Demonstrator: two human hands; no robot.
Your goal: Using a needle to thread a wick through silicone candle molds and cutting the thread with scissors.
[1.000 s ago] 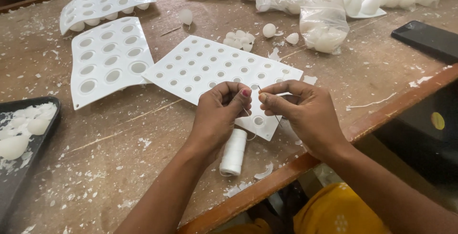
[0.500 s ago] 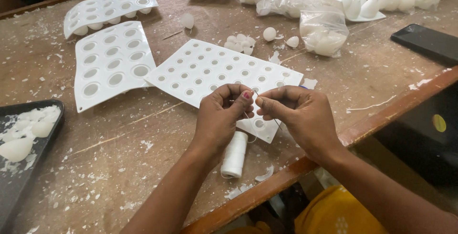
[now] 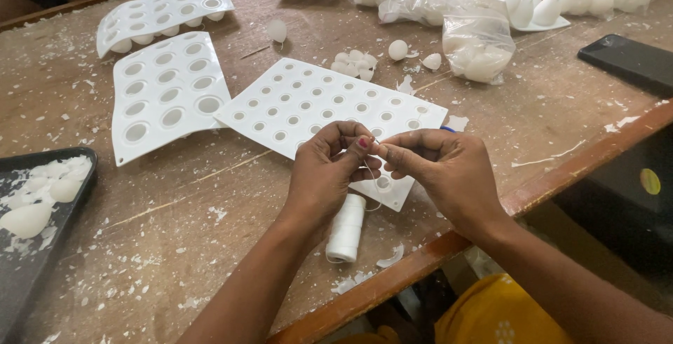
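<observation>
— What's nearest you?

— The wooden table's edge (image 3: 449, 249), and just in from it the white spool of thread (image 3: 346, 228), lying on its side on the tabletop under my left wrist, among white flakes.

— And your hands?

— They meet just above the spool. My left hand (image 3: 324, 176) is closed in a pinch, thumb and fingers pressed on the thin white thread (image 3: 369, 176). My right hand (image 3: 442, 172) is pinched shut too, fingertips right against the left ones, holding the same thread. A loose loop of it hangs below my fingers toward the spool. Whether something small sits between my fingertips besides thread, I can't tell.

— What's under them?

— A white mould sheet with small round holes (image 3: 308, 106), flat on the table; my hands hover over its near corner.

— Further out?

— To the left, a white mould sheet with larger round cups (image 3: 168, 95), touching the first sheet's left corner. At the far left edge, a dark tray (image 3: 42, 246) with white moulded pieces in it. Beyond the holed sheet lies a small cluster of white pieces (image 3: 354, 64) and a white egg-shaped piece (image 3: 397, 50).

— And at the back?

— Another white cupped mould (image 3: 158, 15), curved, at the rear left; clear plastic bags of white pieces (image 3: 480, 43) at the rear right; and a black phone (image 3: 627, 60) lying flat at the right.
</observation>
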